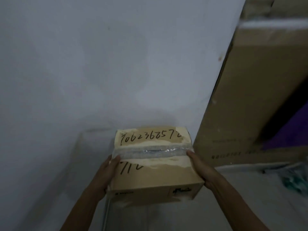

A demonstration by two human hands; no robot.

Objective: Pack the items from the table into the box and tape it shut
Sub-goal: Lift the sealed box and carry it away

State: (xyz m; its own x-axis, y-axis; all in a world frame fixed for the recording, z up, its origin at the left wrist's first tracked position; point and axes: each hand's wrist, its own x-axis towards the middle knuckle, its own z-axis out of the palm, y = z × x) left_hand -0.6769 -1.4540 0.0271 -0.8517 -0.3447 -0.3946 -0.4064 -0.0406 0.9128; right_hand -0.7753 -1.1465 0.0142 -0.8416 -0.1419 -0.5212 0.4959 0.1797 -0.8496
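A small brown cardboard box (155, 177) is held up in front of a white wall. Its top flaps are closed, and a strip of clear tape (153, 151) runs across the seam. Black handwritten digits cover the torn, pale top. My left hand (109, 170) grips the box's left side with its thumb on the top near the tape's end. My right hand (201, 169) grips the right side, thumb on the top edge by the tape's other end.
A large cardboard box (250, 97) leans at the right, with something purple (290, 129) behind it. A white ledge (250, 170) with a greenish item (295, 180) lies lower right. A faint boxy outline (86, 142) stands against the wall at left.
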